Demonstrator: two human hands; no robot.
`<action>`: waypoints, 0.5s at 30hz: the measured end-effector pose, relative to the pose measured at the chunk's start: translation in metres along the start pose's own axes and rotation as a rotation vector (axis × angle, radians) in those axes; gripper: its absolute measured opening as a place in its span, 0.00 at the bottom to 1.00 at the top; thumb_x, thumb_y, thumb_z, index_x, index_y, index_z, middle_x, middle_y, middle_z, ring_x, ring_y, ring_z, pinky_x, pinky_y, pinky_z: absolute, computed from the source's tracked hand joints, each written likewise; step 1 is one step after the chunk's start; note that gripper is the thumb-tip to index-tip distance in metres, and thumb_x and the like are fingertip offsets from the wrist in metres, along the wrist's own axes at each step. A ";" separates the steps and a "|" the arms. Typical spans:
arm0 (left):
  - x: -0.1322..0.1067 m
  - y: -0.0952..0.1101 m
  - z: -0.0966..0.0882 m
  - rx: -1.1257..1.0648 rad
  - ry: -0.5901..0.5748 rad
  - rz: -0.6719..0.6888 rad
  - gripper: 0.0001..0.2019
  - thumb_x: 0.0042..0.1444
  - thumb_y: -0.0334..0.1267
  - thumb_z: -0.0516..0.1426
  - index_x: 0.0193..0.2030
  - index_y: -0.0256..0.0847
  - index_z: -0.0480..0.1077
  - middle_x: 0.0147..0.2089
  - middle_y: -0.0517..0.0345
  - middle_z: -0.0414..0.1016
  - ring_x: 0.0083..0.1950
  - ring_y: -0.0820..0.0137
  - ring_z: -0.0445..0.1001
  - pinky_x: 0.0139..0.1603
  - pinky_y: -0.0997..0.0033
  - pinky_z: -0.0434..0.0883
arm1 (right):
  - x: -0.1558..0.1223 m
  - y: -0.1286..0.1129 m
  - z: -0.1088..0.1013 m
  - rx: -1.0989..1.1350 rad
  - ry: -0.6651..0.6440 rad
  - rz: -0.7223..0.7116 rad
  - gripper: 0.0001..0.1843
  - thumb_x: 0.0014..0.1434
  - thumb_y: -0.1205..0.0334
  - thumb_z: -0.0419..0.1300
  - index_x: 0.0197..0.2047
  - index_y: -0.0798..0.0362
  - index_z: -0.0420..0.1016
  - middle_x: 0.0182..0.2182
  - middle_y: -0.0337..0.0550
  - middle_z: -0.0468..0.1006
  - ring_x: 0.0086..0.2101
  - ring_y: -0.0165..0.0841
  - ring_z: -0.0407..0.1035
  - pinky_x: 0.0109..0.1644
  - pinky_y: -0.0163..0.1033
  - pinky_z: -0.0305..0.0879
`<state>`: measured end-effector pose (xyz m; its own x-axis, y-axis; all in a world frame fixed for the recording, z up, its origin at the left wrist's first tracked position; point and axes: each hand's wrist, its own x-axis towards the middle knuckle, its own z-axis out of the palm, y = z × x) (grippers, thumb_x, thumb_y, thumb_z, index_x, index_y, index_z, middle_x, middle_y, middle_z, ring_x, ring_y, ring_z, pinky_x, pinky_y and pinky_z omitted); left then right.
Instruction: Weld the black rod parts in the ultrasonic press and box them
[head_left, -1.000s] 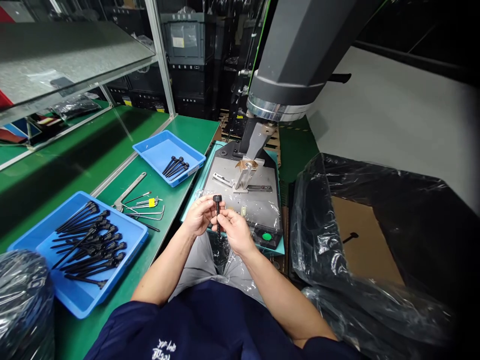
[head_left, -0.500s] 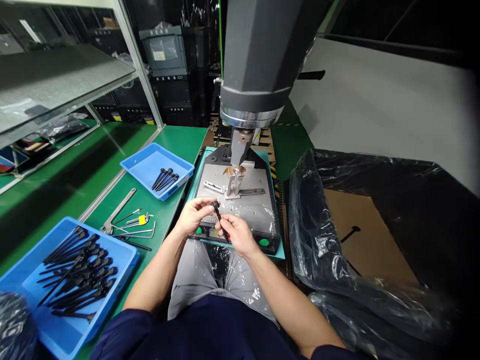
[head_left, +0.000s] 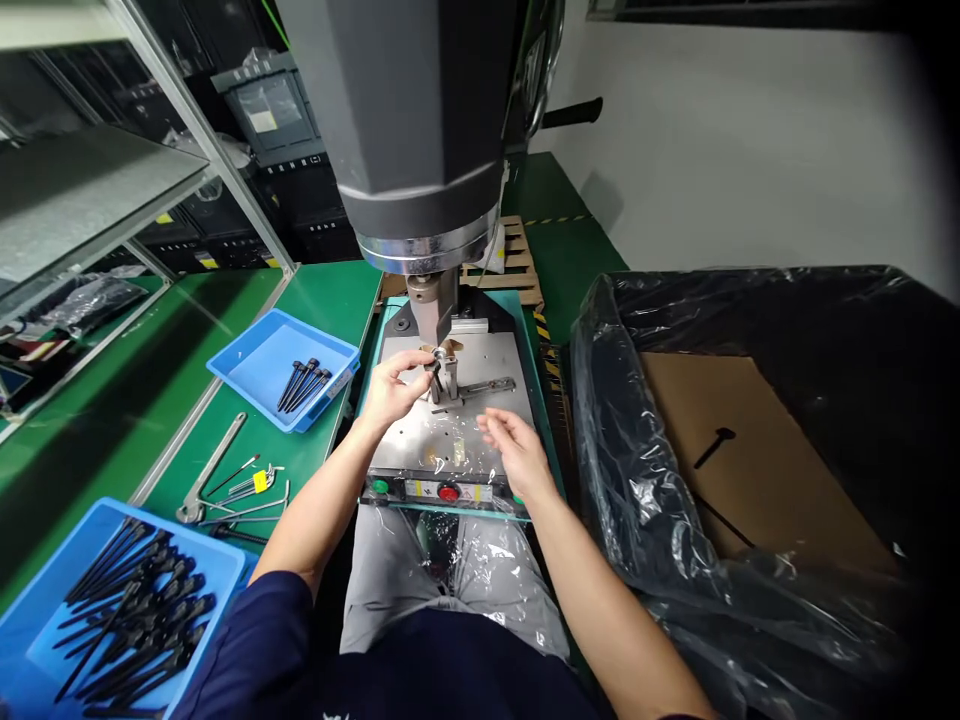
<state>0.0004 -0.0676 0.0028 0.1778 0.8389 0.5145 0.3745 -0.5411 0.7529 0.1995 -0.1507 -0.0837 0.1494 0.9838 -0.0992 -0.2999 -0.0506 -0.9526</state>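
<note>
The right hand [head_left: 525,458] has let go, and the black bolt [head_left: 436,371] is up at the metal holder [head_left: 451,380].
Half a second ago both hands had the bolt. Now only the left hand [head_left: 391,388] pinches it, thumb and fingertips nearly shut around it, at 12 o'clock from the lap [head_left: 487,565], under the big grey machine head [head_left: 416,130]. I can't tell if the bolt sits in the holder or only touches it. The right hand hangs at 1 o'clock over the metal plate [head_left: 405,440], fingers a little bent and close together, nothing seen in them. So the left hand steers the bolt alone, and the right one is free. More bolts [head_left: 142,610] lie at 9 o'clock, in the big blue tray [head_left: 37,610].
</note>
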 end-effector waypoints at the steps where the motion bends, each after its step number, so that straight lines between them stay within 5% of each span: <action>1: 0.004 -0.001 0.002 0.067 0.017 0.053 0.09 0.53 0.38 0.63 0.41 0.41 0.78 0.44 0.51 0.81 0.47 0.64 0.77 0.53 0.61 0.72 | -0.001 0.002 -0.006 0.013 -0.004 0.021 0.27 0.49 0.40 0.69 0.44 0.50 0.76 0.39 0.47 0.81 0.40 0.39 0.73 0.44 0.43 0.68; 9: 0.020 -0.019 0.024 0.267 0.084 0.098 0.04 0.53 0.32 0.60 0.35 0.42 0.76 0.37 0.55 0.80 0.43 0.66 0.76 0.47 0.65 0.72 | -0.015 0.013 -0.024 0.044 -0.087 0.109 0.24 0.50 0.41 0.69 0.40 0.52 0.76 0.31 0.44 0.80 0.30 0.33 0.71 0.34 0.38 0.67; 15: 0.028 -0.023 0.022 0.310 0.031 0.062 0.03 0.54 0.34 0.59 0.33 0.42 0.75 0.33 0.57 0.76 0.39 0.67 0.73 0.43 0.68 0.69 | -0.017 0.014 -0.031 0.059 -0.103 0.123 0.24 0.51 0.41 0.69 0.40 0.52 0.76 0.31 0.43 0.79 0.29 0.32 0.71 0.34 0.37 0.66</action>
<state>0.0164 -0.0307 -0.0091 0.1834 0.7999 0.5715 0.6241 -0.5439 0.5609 0.2220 -0.1737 -0.1043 0.0116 0.9835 -0.1807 -0.3647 -0.1641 -0.9166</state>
